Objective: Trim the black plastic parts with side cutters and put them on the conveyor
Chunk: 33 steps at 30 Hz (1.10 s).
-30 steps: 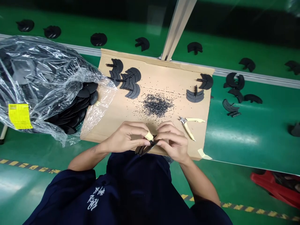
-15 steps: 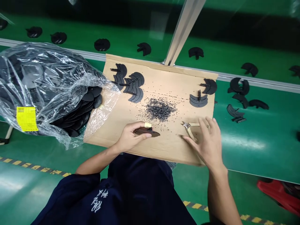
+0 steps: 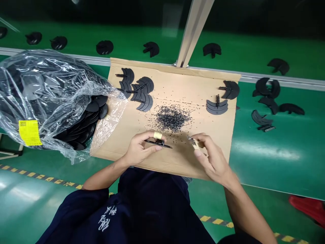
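Between the thumb and fingers of my left hand [image 3: 139,148] is a thin black plastic part [image 3: 164,145], held nearly edge-on with a small raised block on its upper face. A finger of that hand wears a pale yellow wrap. My right hand [image 3: 213,157] is closed round cream-handled nippers [image 3: 195,144], their metal jaws pointing left toward the part but apart from it. Just beyond both hands, a pile of tiny black plastic bits [image 3: 172,118] lies on the cardboard sheet [image 3: 177,162].
A clear plastic bag [image 3: 50,88] full of black discs [image 3: 78,134] lies at the left. Curved black parts [image 3: 143,93] rest on the cardboard's left, others [image 3: 217,106] on its right. More [image 3: 291,108] lie on the green table [image 3: 266,162]. A metal post [image 3: 194,34] rises behind.
My right hand has picked the nippers up off the cardboard and brought them left, closer to my left hand. The black part has tilted, so its raised block now shows.
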Available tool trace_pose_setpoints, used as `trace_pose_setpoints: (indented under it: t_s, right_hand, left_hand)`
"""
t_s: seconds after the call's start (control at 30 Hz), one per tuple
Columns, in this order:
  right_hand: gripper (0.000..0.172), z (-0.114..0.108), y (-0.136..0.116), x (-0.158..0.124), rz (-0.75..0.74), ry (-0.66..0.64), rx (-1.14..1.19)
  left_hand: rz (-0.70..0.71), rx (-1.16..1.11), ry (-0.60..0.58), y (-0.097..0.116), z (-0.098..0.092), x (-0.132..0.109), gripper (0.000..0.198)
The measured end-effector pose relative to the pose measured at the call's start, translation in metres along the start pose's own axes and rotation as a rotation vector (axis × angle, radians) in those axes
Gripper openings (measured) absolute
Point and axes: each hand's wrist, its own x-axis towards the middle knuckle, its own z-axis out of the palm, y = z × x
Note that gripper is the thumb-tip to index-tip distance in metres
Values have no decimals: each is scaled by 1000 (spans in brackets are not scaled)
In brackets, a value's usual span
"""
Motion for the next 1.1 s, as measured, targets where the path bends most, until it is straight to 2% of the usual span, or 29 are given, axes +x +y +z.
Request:
trace_pose_setpoints:
  t_s: [0.1,0.2,0.43,0.63,0.83,0.97,1.1]
  right_hand:
    - [29,5,-9,12,-44,-110,46]
    - [37,8,-8,20,-137,-138,-21]
    - [40,7,4,27,-238,-105,-225]
    - [38,2,7,34,-278,-106,-232]
    - [28,3,9,35,-332,-71,-341]
    - [25,5,11,34,-292,-31,-358]
    - [28,6,8,37,-243,-20,-434]
  left_hand:
    - [27,19,-9,-2,0,3,20]
    - [82,76,-9,-3,0,7,22]
    - [137,161,-60,-4,-1,16,19]
    - [120,159,-81,-7,0,20,20]
    - [118,175,-53,-11,2,20,20]
    - [93,192,-64,-5,-4,20,21]
    - [184,342,-154,2,-9,26,28]
